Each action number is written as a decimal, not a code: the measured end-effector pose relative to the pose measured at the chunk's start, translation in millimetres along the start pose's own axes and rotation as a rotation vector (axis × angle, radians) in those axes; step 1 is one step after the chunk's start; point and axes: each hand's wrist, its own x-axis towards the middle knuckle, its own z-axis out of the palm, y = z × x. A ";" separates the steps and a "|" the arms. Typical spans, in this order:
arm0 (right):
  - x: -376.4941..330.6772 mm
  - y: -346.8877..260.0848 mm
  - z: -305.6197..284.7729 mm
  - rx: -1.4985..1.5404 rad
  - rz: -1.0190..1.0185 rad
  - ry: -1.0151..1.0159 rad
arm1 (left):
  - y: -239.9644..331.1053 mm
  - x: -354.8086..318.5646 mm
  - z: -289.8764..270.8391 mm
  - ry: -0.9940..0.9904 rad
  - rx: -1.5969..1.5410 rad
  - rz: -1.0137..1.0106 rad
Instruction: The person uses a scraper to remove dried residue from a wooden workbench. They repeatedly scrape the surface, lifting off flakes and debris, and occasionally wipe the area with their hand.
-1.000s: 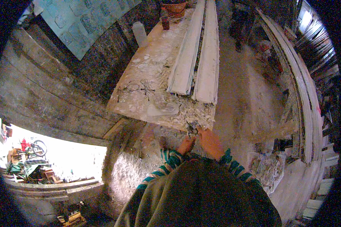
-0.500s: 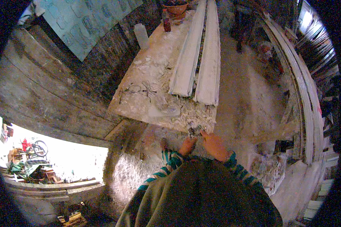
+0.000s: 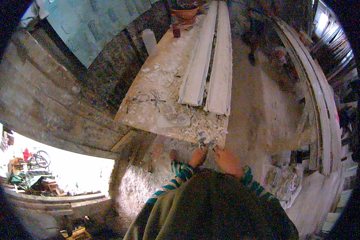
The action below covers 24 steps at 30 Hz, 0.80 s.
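- Grey object (image 3: 203, 138): at table (image 3: 156, 78) edge, kind unclear.
- Left hand (image 3: 197, 157): at its near end, can't tell grip.
- Right hand (image 3: 227, 160): just beside, can't tell grip.

The small grey thing (image 3: 202, 138) at the fingers (image 3: 217, 151) of the left hand (image 3: 197, 158) and right hand (image 3: 228, 161) is too blurred to identify, and their grip on it cannot be made out. Far ahead, the upper edge cuts off the long white strips (image 3: 221, 72) and the blue-green sheet (image 3: 112, 24). A dark shape (image 3: 253, 38) at far right is too dim to tell. At near left, glare washes out the ground (image 3: 84, 172).
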 end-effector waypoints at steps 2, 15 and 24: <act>-9.4 1.8 -4.2 -0.026 0.048 -0.080 | 0.9 0.8 3.0 0.014 -0.036 0.081; -18.7 -0.4 -6.8 0.001 0.127 -0.120 | -30.9 1.3 18.1 0.300 0.578 0.789; 4.6 -6.3 11.3 -0.035 0.130 0.068 | -15.1 6.4 36.3 0.408 0.659 0.598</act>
